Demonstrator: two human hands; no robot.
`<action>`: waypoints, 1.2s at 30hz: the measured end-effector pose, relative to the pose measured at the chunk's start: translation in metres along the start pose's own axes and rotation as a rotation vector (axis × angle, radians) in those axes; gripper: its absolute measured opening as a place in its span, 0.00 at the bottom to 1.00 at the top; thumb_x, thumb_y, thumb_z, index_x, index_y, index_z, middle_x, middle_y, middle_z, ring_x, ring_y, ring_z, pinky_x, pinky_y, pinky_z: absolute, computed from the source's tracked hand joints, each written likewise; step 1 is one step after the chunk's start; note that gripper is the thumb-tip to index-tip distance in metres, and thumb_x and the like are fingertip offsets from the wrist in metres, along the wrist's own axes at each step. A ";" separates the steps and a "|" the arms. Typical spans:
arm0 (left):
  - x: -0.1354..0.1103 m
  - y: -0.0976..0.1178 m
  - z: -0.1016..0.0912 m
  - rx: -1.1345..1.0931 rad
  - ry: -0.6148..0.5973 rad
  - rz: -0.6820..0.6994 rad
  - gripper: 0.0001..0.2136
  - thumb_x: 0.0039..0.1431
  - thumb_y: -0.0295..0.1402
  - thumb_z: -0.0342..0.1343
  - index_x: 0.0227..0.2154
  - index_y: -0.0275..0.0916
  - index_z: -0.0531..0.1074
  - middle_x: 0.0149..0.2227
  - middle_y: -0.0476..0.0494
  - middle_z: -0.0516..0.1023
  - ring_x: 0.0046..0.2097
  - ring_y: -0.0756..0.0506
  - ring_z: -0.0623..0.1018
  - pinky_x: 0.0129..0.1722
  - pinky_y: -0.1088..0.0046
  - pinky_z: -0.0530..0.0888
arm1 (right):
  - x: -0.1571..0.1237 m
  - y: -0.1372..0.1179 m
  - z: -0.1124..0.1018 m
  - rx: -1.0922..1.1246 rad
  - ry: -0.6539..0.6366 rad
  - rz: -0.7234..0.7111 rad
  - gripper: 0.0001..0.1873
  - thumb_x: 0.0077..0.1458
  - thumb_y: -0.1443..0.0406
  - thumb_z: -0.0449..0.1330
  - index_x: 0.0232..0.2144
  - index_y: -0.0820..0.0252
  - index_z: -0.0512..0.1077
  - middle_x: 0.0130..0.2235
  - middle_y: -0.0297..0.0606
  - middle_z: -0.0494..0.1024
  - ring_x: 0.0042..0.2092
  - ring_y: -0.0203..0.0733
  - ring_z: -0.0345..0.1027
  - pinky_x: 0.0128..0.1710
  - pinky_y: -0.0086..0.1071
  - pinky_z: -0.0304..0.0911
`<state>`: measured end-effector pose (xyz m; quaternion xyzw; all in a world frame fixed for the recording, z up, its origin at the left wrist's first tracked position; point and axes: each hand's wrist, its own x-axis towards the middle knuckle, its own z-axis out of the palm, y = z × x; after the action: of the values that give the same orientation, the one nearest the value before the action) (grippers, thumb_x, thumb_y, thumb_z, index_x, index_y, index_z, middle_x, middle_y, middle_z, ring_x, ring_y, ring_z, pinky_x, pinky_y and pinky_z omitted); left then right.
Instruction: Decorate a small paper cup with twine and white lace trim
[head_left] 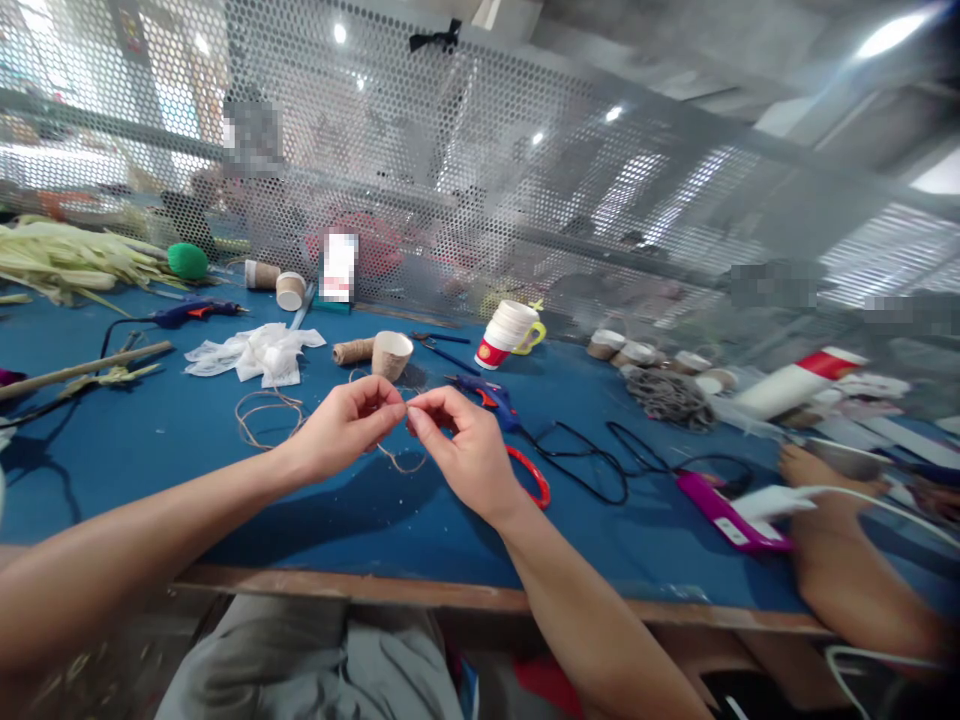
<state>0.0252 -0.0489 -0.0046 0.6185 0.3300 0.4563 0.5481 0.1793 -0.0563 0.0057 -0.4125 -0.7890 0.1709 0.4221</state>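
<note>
Above the blue table [150,440], my left hand [349,425] and my right hand [465,445] meet fingertip to fingertip, both pinched on a thin jute twine [397,455] that hangs down in a loop to the tabletop. More twine lies coiled [266,412] to the left. A paper cup [391,354] lies on its side just beyond my hands, next to a spool of twine [352,351]. A red-handled tool [531,475] lies under my right wrist.
A blue glue gun [487,392] with a black cord [592,460], a stack of cups [510,333], white cloth [259,355], a second glue gun [191,312], dried leaves [67,260], a pink phone [731,515]. Another person's arm [840,560] rests at right. Perforated metal screen [450,180] behind.
</note>
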 end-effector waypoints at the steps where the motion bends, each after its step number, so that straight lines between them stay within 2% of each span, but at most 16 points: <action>1: 0.000 0.000 0.000 -0.015 -0.001 -0.006 0.09 0.52 0.36 0.52 0.25 0.35 0.61 0.17 0.57 0.58 0.19 0.57 0.59 0.17 0.82 0.56 | 0.000 0.000 0.001 -0.037 0.012 -0.016 0.04 0.53 0.65 0.53 0.28 0.59 0.67 0.27 0.35 0.73 0.29 0.35 0.66 0.31 0.30 0.63; 10: 0.001 -0.002 -0.001 -0.076 -0.028 -0.031 0.10 0.52 0.37 0.52 0.27 0.36 0.61 0.17 0.57 0.58 0.18 0.57 0.59 0.17 0.81 0.57 | -0.001 -0.001 0.001 -0.182 0.044 -0.113 0.06 0.53 0.67 0.51 0.28 0.59 0.68 0.29 0.37 0.73 0.32 0.38 0.66 0.34 0.31 0.61; 18: 0.001 0.001 0.003 0.006 0.086 -0.010 0.07 0.49 0.33 0.53 0.26 0.35 0.62 0.18 0.56 0.61 0.18 0.57 0.60 0.17 0.81 0.57 | 0.000 0.002 0.003 -0.138 0.036 -0.086 0.06 0.53 0.67 0.53 0.31 0.59 0.69 0.31 0.38 0.75 0.33 0.38 0.68 0.34 0.31 0.63; 25: 0.003 -0.002 -0.002 0.060 0.109 -0.011 0.06 0.50 0.32 0.52 0.27 0.35 0.63 0.20 0.55 0.62 0.19 0.58 0.60 0.16 0.82 0.57 | 0.000 0.002 0.002 -0.134 0.002 -0.065 0.08 0.53 0.67 0.53 0.35 0.60 0.70 0.31 0.38 0.75 0.32 0.38 0.69 0.34 0.32 0.65; 27: 0.004 -0.003 -0.004 0.033 0.110 -0.023 0.06 0.50 0.32 0.52 0.28 0.35 0.63 0.19 0.56 0.62 0.18 0.58 0.60 0.16 0.82 0.57 | 0.000 0.002 0.001 -0.191 0.022 -0.126 0.09 0.53 0.66 0.53 0.36 0.60 0.70 0.33 0.40 0.75 0.35 0.40 0.69 0.36 0.34 0.65; 29: 0.006 -0.004 -0.005 -0.023 0.125 -0.020 0.06 0.50 0.32 0.52 0.27 0.35 0.63 0.18 0.56 0.61 0.18 0.58 0.59 0.16 0.82 0.56 | 0.001 0.001 0.000 -0.316 0.062 -0.220 0.09 0.53 0.66 0.53 0.36 0.62 0.71 0.39 0.44 0.74 0.42 0.44 0.67 0.43 0.38 0.62; 31: 0.008 -0.005 -0.007 -0.097 0.147 -0.011 0.05 0.50 0.31 0.53 0.27 0.35 0.62 0.17 0.57 0.60 0.17 0.58 0.58 0.15 0.82 0.55 | 0.001 0.001 -0.002 -0.476 0.078 -0.279 0.09 0.53 0.67 0.54 0.34 0.63 0.73 0.46 0.47 0.72 0.51 0.49 0.60 0.49 0.44 0.56; 33: 0.010 -0.004 -0.009 -0.164 0.160 0.005 0.05 0.50 0.30 0.53 0.27 0.36 0.62 0.17 0.57 0.59 0.17 0.59 0.58 0.15 0.83 0.54 | 0.001 0.002 -0.007 -0.595 0.023 -0.237 0.08 0.53 0.68 0.54 0.32 0.64 0.74 0.46 0.48 0.72 0.55 0.54 0.54 0.52 0.50 0.50; 34: 0.010 -0.004 -0.009 -0.189 0.159 0.017 0.05 0.50 0.30 0.54 0.27 0.36 0.62 0.17 0.57 0.59 0.17 0.59 0.58 0.15 0.83 0.54 | 0.001 0.002 -0.010 -0.608 -0.047 -0.180 0.09 0.53 0.68 0.54 0.33 0.65 0.74 0.42 0.48 0.75 0.55 0.54 0.55 0.51 0.51 0.50; 36: 0.010 -0.002 -0.010 -0.223 0.143 0.042 0.05 0.50 0.30 0.54 0.27 0.36 0.63 0.18 0.57 0.60 0.17 0.59 0.58 0.15 0.83 0.54 | 0.002 0.003 -0.017 -0.518 -0.268 -0.052 0.13 0.54 0.66 0.53 0.41 0.65 0.71 0.33 0.44 0.78 0.48 0.50 0.64 0.47 0.48 0.57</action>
<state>0.0196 -0.0356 -0.0050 0.5264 0.3025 0.5442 0.5790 0.1937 -0.0547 0.0146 -0.4600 -0.8653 0.0059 0.1992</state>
